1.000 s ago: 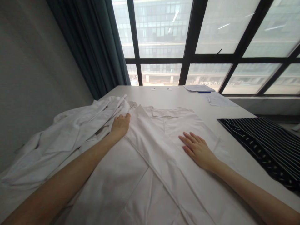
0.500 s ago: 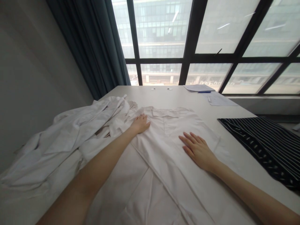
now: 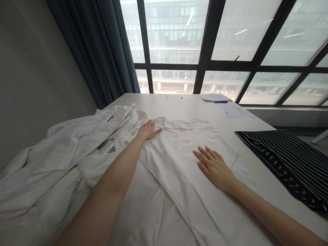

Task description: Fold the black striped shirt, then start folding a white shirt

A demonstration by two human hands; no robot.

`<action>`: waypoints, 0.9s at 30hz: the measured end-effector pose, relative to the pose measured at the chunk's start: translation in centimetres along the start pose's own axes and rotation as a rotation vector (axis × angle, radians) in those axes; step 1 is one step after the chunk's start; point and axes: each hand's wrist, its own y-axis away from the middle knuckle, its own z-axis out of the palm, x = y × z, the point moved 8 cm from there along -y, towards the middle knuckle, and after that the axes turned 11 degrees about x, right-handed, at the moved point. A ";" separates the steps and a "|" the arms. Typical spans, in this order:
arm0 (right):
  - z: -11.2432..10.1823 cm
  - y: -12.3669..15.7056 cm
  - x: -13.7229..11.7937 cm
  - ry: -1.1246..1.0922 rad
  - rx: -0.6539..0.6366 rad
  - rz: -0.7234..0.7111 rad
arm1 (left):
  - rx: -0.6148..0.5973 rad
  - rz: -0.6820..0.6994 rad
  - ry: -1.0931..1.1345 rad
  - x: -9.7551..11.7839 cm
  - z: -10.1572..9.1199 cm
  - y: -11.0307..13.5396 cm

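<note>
A white garment (image 3: pixel 174 164) lies spread over the table in front of me, with a band-like edge at its far end and long creases running toward me. My left hand (image 3: pixel 148 130) rests on its upper left part, thumb spread away from the fingers. Flat on the right half of the same cloth is my right hand (image 3: pixel 214 166), its fingers stretched out and slightly apart. Neither hand grips the fabric. To the left of my left arm, a heap of crumpled white clothes (image 3: pixel 84 143) lies against the spread garment.
Black cloth with white stripes (image 3: pixel 287 164) lies at the table's right edge. Papers (image 3: pixel 241 111) and a blue pen (image 3: pixel 220 101) are at the far right of the white table (image 3: pixel 151 102). A dark curtain (image 3: pixel 102 51) and a window stand behind.
My left hand has slid a little left and away from me across the garment, and its thumb is now spread wider. My right hand stays flat in nearly the same place.
</note>
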 end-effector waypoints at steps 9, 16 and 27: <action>-0.1 -0.1 -0.2 0.028 -0.020 0.012 | 0.161 0.040 -0.041 2.6 -2.6 2.1; 0.0 -0.1 -0.1 0.041 0.014 -0.001 | 0.069 0.252 0.019 6.2 -2.5 9.9; -1.9 0.2 -1.3 0.007 0.132 -0.144 | 0.206 0.272 -0.066 0.1 -4.0 13.1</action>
